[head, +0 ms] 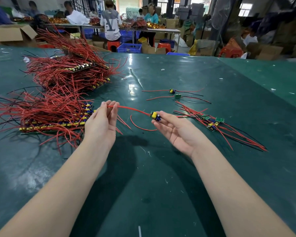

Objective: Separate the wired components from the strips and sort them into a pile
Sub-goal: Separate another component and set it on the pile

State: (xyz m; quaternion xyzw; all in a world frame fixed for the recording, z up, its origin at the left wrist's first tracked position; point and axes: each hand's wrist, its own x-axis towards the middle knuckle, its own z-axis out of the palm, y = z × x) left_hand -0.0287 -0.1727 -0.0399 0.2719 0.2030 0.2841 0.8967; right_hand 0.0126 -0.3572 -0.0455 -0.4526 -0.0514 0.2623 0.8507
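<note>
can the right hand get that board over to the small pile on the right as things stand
Probably yes: the right hand holds the component just left of the small pile, with bare green table between, though the left hand pinches its red wire.

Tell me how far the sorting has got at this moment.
Early on. Done: a small pile of loose parts lies to the right, with two more parts behind it. In hand: the right hand holds one part while the left hand pinches its red wire. Left: two big heaps of strips, the near heap and the far heap, look untouched.
</note>
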